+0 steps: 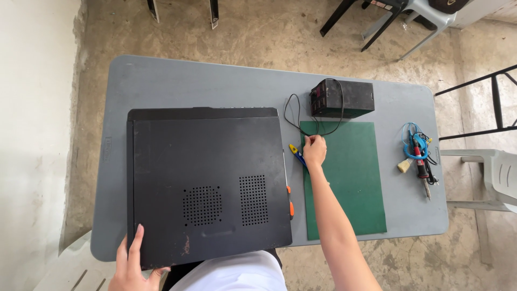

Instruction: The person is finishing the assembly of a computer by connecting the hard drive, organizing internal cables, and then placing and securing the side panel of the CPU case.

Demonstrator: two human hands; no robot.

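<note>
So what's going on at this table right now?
A person sits at a grey table. Their left hand grips the near corner of a large black computer case lying flat. Their right hand reaches onto a green mat, touching a thin black wire by yellow-and-blue pliers. The wire runs to a black battery. A soldering iron lies further right.

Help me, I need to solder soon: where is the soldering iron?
In the head view, the blue-handled soldering iron lies on the grey table near its right end, right of the green mat.
</note>
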